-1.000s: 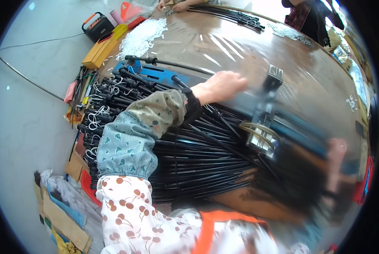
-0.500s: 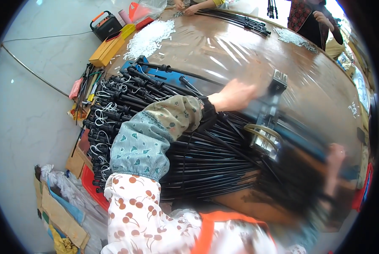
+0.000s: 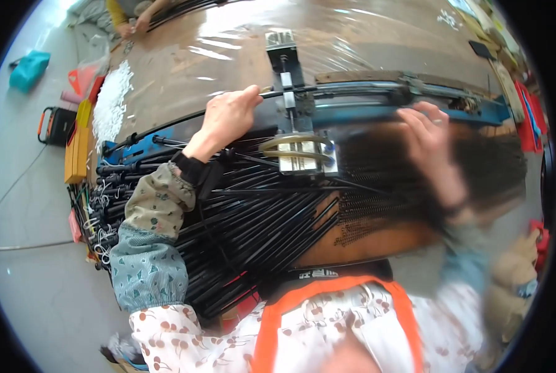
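My left hand (image 3: 231,115) is closed round a thin black rod (image 3: 177,123), just left of a metal clamping fixture (image 3: 284,78) with silver blocks. The rod slopes from a blue bracket (image 3: 142,149) at the left up toward that fixture. My right hand (image 3: 424,130), somewhat blurred, has its fingers curled in a pinch in front of a blue rail device (image 3: 359,113); whatever it may hold cannot be made out. Below it lies a dark mass of long, thin coil springs (image 3: 377,208). Many black rods with thicker ends (image 3: 247,214) are heaped below my left forearm.
White small tubes (image 3: 112,102) are piled at the far left of the table. Beside them stand a yellow box (image 3: 76,149) and a black case (image 3: 59,124). Another person's hands (image 3: 135,26) work at the far left edge. A dark flat object (image 3: 480,50) lies far right.
The view has swung to the right. My left hand now grips the rod beside the fixture. My right hand has come up from the lower right toward the blue rail.
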`<state>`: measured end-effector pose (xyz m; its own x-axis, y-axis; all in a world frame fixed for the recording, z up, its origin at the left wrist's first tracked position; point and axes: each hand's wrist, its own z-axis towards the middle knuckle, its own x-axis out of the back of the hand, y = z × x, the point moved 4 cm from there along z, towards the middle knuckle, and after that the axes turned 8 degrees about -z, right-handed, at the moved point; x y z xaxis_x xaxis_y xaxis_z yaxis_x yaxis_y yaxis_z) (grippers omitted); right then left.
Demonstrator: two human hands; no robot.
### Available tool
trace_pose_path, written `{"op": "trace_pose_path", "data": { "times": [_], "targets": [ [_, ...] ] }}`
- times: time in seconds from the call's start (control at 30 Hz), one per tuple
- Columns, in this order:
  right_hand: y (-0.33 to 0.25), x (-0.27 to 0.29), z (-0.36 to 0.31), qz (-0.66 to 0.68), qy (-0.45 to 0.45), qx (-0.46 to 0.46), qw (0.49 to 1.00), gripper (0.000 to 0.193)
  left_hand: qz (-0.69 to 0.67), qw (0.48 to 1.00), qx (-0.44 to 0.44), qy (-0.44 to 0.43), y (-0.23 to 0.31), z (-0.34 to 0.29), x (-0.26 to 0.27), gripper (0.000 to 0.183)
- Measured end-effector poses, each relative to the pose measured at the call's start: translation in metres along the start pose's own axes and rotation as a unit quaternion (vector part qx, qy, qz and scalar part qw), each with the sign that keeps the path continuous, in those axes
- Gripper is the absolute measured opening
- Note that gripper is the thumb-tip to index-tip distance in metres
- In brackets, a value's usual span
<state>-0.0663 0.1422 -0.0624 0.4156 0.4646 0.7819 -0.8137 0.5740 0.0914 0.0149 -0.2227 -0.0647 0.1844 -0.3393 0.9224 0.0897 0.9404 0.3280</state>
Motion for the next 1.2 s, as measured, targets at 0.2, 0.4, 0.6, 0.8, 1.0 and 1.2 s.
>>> {"op": "trace_pose_path", "data": {
  "times": [0.2,0.4,0.6,0.8,1.0,1.2],
  "targets": [
    [-0.037,-0.015,-0.006,0.111,-0.013,0.012,0.994,0.027,0.0,1.0,-0.007,-0.021,0.007,-0.003,-0.005,0.018],
    [-0.056,-0.036,-0.002,0.24,-0.095,0.005,0.966,0.026,-0.014,1.0,-0.004,-0.015,0.008,-0.012,-0.004,0.015],
    [-0.049,-0.059,0.014,0.385,-0.128,0.005,0.914,0.018,0.038,0.995,-0.077,0.044,0.001,-0.004,-0.006,0.005],
    [-0.044,-0.004,-0.046,0.169,-0.3,0.074,0.936,0.038,0.222,0.954,-0.167,0.117,-0.095,-0.014,0.034,0.012],
    [-0.067,0.017,-0.11,0.121,-0.107,-0.058,0.985,0.018,0.271,0.96,-0.054,-0.041,0.013,-0.072,0.045,0.015],
    [-0.066,0.03,-0.111,0.126,0.003,-0.041,0.991,0.021,0.022,0.953,-0.298,-0.04,0.23,-0.107,-0.008,0.041]
  ]
}}
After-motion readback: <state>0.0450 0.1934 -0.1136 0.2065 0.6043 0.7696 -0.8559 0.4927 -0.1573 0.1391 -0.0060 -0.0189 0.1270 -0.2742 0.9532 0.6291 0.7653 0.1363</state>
